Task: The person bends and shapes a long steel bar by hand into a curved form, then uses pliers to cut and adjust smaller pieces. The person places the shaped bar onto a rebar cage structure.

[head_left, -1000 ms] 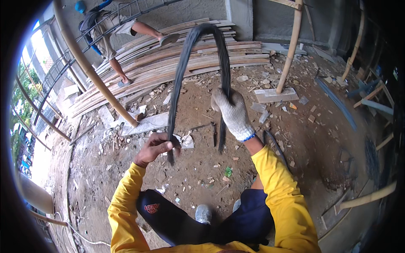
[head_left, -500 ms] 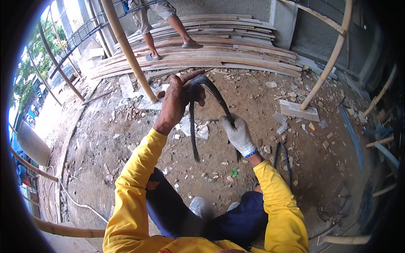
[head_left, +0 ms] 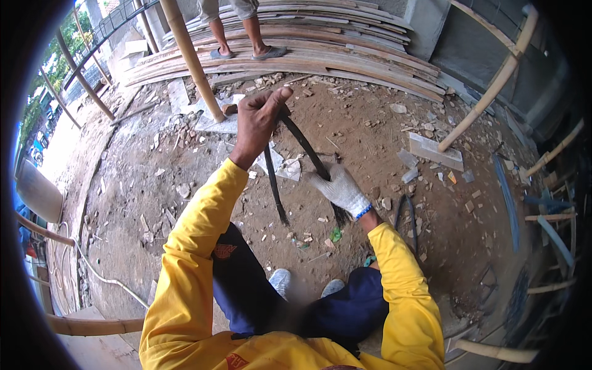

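A bundle of thin black wire [head_left: 303,145] hangs bent double in front of me, with two legs slanting down toward the ground. My bare left hand [head_left: 258,126] is closed round its upper bend, which the fingers mostly hide. In a pale knit glove with a blue cuff edge, my right hand [head_left: 340,190] grips the right leg low down, and frayed wire ends stick out below it. The left leg dangles free, ending in a frayed tip. On the dirt beside my right forearm lies another bent black bundle [head_left: 413,216].
Bamboo poles [head_left: 191,58] stand at left and right. Behind them, a person in sandals [head_left: 269,53] stands on stacked wooden planks [head_left: 370,68]. Rubble and chips litter the dirt ground [head_left: 364,135]. Blue strips [head_left: 507,203] lie at right, and a pale hose [head_left: 111,279] at left.
My left hand has gone from pointing fingers under the bend to closing round it. The wire legs have drawn nearer each other. The person on the planks has brought both feet together.
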A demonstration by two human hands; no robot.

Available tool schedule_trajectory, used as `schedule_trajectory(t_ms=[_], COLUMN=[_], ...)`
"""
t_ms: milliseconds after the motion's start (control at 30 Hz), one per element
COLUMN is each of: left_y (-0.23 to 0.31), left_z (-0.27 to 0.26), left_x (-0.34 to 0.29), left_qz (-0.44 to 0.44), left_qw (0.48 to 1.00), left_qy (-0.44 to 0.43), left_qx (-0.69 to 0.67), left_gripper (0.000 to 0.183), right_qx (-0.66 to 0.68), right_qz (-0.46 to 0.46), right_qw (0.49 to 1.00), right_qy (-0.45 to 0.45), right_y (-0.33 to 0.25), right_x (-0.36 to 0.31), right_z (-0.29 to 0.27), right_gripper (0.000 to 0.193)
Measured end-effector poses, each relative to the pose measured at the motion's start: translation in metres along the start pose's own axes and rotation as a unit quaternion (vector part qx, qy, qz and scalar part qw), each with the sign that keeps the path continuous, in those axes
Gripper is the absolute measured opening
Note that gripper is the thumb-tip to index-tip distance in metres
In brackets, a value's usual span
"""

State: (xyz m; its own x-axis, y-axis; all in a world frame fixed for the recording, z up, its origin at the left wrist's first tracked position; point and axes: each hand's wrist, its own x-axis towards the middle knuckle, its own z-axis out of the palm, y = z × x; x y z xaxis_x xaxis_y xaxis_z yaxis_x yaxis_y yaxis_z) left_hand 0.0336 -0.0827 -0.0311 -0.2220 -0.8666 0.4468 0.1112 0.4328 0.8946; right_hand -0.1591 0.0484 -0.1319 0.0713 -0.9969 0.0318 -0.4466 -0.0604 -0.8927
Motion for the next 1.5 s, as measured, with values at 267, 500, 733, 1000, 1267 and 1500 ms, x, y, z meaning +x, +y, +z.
schedule_trajectory(t_ms=[267,500,733,1000,1267,1500], left_y=[0.003,0.004,0.028,-0.043,-0.144,-0.184], left_z=[-0.012,0.001,-0.008,-0.001,0.039,-0.01], left_x=[-0.006,-0.011,-0.035,-0.084,-0.112,-0.201], left_qz=[-0.053,-0.005,0.341,-0.013,-0.049,-0.3], left_qw=[0.998,0.994,0.914,0.936,0.886,0.838], left_qy=[0.003,-0.066,0.012,-0.278,-0.439,-0.451], left_qx=[0.024,0.081,0.218,0.217,0.138,0.063], left_gripper=[0.045,0.044,0.027,0.027,0.069,0.023], right_qx=[0.077,0.189,0.259,0.361,0.48,0.619], right_qz=[-0.054,-0.02,-0.047,-0.056,-0.027,0.128], right_qw=[0.996,0.981,0.952,0.9,0.843,0.74], right_qy=[-0.006,0.049,0.153,0.238,0.241,0.232], right_y=[-0.001,-0.002,-0.003,-0.008,-0.001,0.072], right_x=[0.007,0.021,0.04,0.038,0.034,0.024], right_z=[0.014,0.038,0.014,-0.018,-0.011,0.057], right_gripper=[0.035,0.044,0.043,0.034,0.035,0.041])
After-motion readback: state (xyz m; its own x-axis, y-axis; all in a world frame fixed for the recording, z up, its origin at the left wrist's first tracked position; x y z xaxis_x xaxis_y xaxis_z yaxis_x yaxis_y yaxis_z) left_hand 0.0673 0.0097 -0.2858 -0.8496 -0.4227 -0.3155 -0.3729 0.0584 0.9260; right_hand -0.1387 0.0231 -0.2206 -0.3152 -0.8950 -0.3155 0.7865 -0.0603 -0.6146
